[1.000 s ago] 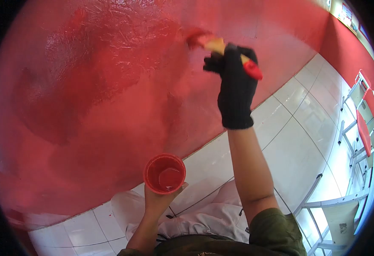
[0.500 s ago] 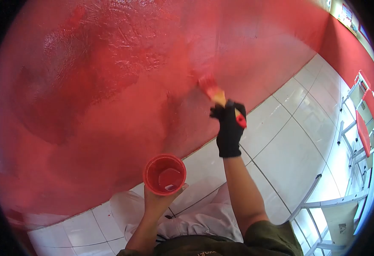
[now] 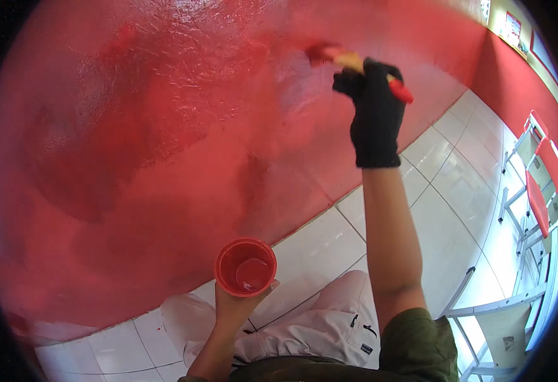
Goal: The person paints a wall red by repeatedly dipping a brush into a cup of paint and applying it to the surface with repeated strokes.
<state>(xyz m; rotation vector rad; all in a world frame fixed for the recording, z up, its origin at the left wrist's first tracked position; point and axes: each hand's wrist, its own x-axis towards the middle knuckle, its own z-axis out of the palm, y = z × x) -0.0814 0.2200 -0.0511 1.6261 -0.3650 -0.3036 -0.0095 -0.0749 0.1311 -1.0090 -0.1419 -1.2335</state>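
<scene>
My right hand [image 3: 379, 108], in a black glove, grips a paintbrush [image 3: 350, 62] by its yellow and red handle. The red-coated bristles point left and lie against the red wall [image 3: 183, 159], blurred by motion. My bare left hand [image 3: 236, 307] is wrapped around a red paint cup [image 3: 245, 240] from below, low in front of my legs. The cup's mouth faces me, and a little red paint shows at its bottom. Wet, glossy paint covers the upper part of the wall, with darker and duller patches around it.
White floor tiles [image 3: 317, 248] meet the wall along a slanting edge. Chairs with red seats and metal frames [image 3: 538, 197] stand at the right. A metal-framed piece of furniture [image 3: 502, 305] is close at the lower right. Framed pictures [image 3: 512, 27] hang at the upper right.
My right hand has moved up and to the right with the paintbrush, whose bristles now sit higher on the wall. My left hand and the cup have stayed nearly in place.
</scene>
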